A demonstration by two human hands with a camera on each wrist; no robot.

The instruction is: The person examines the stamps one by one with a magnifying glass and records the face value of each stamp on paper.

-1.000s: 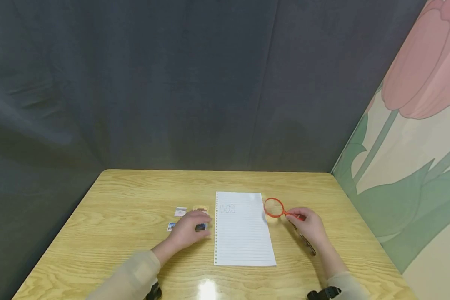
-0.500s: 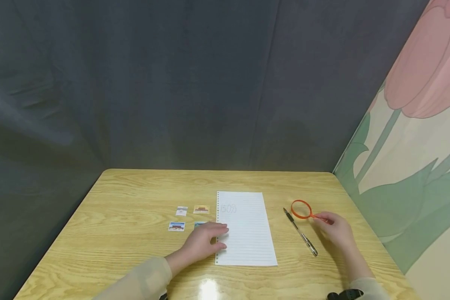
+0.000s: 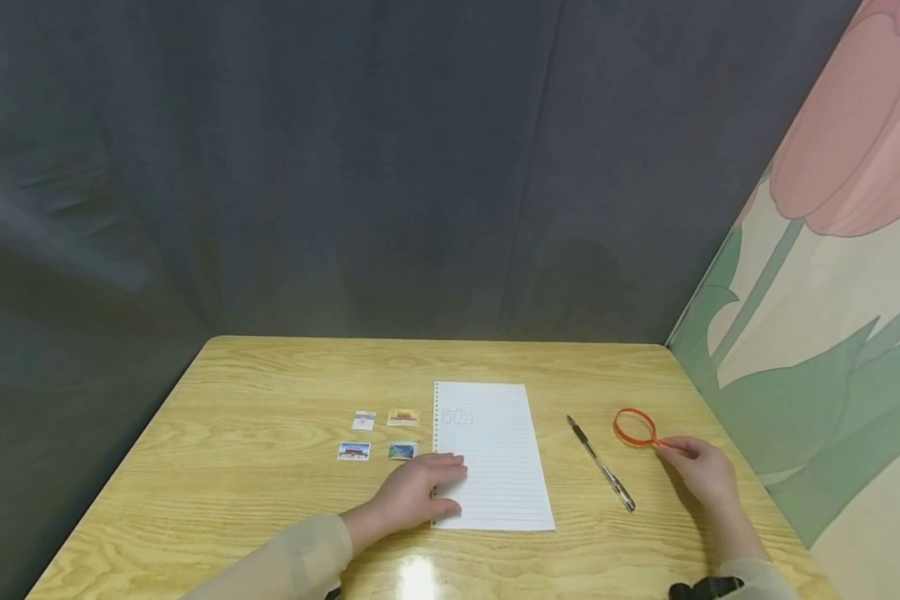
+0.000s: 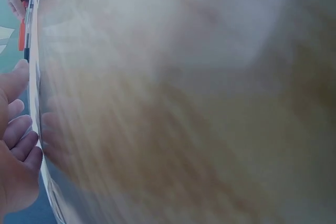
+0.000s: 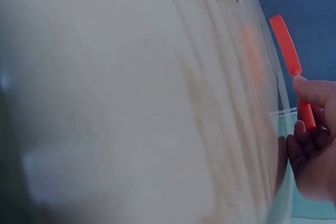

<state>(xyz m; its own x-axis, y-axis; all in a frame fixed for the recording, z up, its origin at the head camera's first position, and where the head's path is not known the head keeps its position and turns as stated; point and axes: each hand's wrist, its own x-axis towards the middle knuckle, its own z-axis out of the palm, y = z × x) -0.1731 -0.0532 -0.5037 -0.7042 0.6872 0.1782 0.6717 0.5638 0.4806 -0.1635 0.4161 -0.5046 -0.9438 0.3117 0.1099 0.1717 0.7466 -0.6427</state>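
My right hand point(image 3: 703, 473) pinches the handle of a red magnifying glass point(image 3: 654, 439), its ring pointing left and away. In the right wrist view the magnifying glass point(image 5: 286, 45) is seen edge-on, held between thumb and fingers just above the table. On the lower left part of a lined sheet of paper point(image 3: 498, 467) lies my left hand point(image 3: 418, 492), fingers relaxed and holding nothing. Faint writing, apparently "150" and more, shows near the sheet's top left. Between the paper and the right hand lies a pen point(image 3: 602, 464), its tip pointing away from me.
Several small stamps lie left of the paper: a pale one point(image 3: 363, 421), a yellow one point(image 3: 403, 417), a blue one with a building point(image 3: 354, 451) and a green-blue one point(image 3: 402, 451). Behind the wooden table point(image 3: 270, 383) hangs a dark curtain point(image 3: 420, 183); a painted wall point(image 3: 832, 350) stands right.
My right hand has carried the magnifying glass rightward, from beside the paper past the pen. My left hand has moved right from over the stamps onto the paper, uncovering them.
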